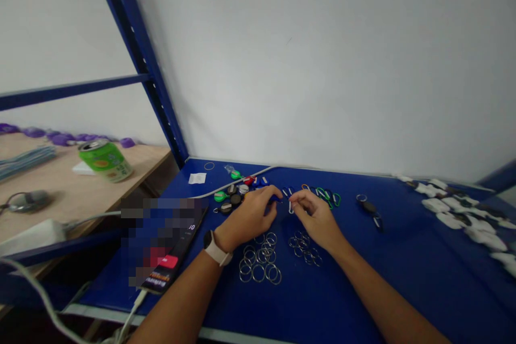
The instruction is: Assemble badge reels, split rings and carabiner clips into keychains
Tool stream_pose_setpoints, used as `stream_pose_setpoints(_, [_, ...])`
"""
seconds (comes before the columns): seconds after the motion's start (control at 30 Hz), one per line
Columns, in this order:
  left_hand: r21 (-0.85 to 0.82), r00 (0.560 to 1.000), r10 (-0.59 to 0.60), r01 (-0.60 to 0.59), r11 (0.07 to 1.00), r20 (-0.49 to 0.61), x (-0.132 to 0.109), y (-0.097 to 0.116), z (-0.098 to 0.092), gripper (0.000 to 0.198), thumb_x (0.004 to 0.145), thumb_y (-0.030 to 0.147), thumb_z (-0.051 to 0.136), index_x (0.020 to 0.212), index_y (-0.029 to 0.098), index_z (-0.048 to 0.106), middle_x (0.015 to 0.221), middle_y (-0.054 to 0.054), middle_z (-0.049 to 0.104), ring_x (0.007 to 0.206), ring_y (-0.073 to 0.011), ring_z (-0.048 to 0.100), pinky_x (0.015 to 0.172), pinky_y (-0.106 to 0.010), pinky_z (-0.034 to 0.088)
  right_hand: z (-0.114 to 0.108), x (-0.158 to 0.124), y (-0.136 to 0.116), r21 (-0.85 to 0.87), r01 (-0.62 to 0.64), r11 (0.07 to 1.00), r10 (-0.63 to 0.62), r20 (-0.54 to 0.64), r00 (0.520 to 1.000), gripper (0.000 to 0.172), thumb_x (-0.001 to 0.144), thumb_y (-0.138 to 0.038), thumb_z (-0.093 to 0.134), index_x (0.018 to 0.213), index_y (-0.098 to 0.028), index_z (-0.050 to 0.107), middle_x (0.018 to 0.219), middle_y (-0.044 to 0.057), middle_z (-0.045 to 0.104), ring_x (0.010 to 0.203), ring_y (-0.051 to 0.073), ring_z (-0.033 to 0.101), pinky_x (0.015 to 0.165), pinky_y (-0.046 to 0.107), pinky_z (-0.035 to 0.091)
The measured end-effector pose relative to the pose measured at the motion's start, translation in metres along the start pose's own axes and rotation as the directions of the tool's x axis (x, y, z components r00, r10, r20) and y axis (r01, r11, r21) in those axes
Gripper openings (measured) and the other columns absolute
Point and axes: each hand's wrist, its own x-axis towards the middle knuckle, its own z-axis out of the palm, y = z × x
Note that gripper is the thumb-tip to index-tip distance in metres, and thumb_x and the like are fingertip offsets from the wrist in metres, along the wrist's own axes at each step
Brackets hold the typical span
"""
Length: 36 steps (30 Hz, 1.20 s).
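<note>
My left hand (250, 214), with a watch on its wrist, pinches a small blue piece (275, 199) that looks like a badge reel, mostly hidden by the fingers. Just to the right, my right hand (316, 216) grips a silver carabiner (291, 208) between thumb and fingertips. Left of and behind my left hand lies a pile of retractable badge reels (235, 199) in green, black, red, white and blue. Coloured carabiners (335, 200) lie beyond my right hand. Larger split rings (259, 272) and smaller split rings (305, 248) form two groups nearer to me.
An assembled black reel (368, 206) with ring and carabiner lies at right. White and dark pieces (459, 213) line the right edge. A phone (169, 263) on a cable lies left. A green can (105, 160) stands on the wooden table beyond the blue rack post (155, 86).
</note>
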Motion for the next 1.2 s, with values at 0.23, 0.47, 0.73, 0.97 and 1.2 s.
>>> stream_pose_setpoints(0.23, [-0.156,0.994,-0.098,0.088,0.984,-0.056,0.005,0.0,0.002,0.021,0.089,0.008,0.052,0.106,0.018,0.06,0.096,-0.005,0.069,0.085,-0.0179,0.066,0.08,-0.034,0.053,0.0,0.001,-0.007,-0.01,0.021,1.0,-0.021,-0.034,0.999,0.011,0.087,-0.028,0.057,0.092,-0.019,0.06,0.063,-0.004,0.053,0.054,0.013,0.05,0.054,0.026,0.037])
stream_pose_setpoints(0.47, [-0.346,0.984,-0.176,0.17,0.923,0.013,0.005,-0.004,0.008,0.017,0.094,0.017,0.051,0.11,0.018,0.059,0.095,-0.005,0.067,0.082,-0.0169,0.067,0.076,-0.033,0.056,0.0,0.0,-0.019,-0.069,0.039,0.997,-0.038,0.011,0.999,0.022,0.087,-0.033,0.061,0.101,-0.016,0.066,0.073,0.001,0.061,0.061,0.014,0.055,0.056,0.026,0.042])
stream_pose_setpoints(0.73, [-0.483,0.974,-0.212,0.223,0.847,0.079,0.004,-0.006,0.014,0.016,0.095,0.022,0.054,0.109,0.017,0.058,0.098,-0.006,0.067,0.082,-0.0164,0.069,0.079,-0.033,0.058,-0.002,0.001,-0.018,-0.145,0.089,0.985,-0.088,0.017,0.996,0.015,0.09,-0.025,0.055,0.092,-0.017,0.068,0.071,0.001,0.064,0.06,0.013,0.054,0.056,0.026,0.04])
stream_pose_setpoints(0.97, [-0.448,0.968,-0.219,0.251,0.858,0.124,0.005,-0.007,0.013,0.021,0.095,0.024,0.053,0.113,0.018,0.06,0.103,-0.007,0.068,0.083,-0.0172,0.07,0.079,-0.034,0.057,-0.006,0.001,-0.021,-0.194,0.178,0.965,-0.179,0.01,0.984,0.012,0.087,-0.018,0.056,0.081,-0.017,0.066,0.068,0.0,0.061,0.059,0.012,0.053,0.056,0.024,0.039])
stream_pose_setpoints(1.2, [-0.44,0.95,-0.282,0.313,0.841,0.136,0.008,-0.001,0.005,0.018,0.092,0.023,0.052,0.107,0.017,0.06,0.083,-0.004,0.066,0.074,-0.0169,0.066,0.071,-0.031,0.054,-0.015,0.005,-0.026,-0.175,0.172,0.97,-0.186,-0.068,0.98,0.012,0.082,-0.018,0.057,0.073,-0.018,0.065,0.063,-0.002,0.058,0.058,0.012,0.05,0.056,0.024,0.038])
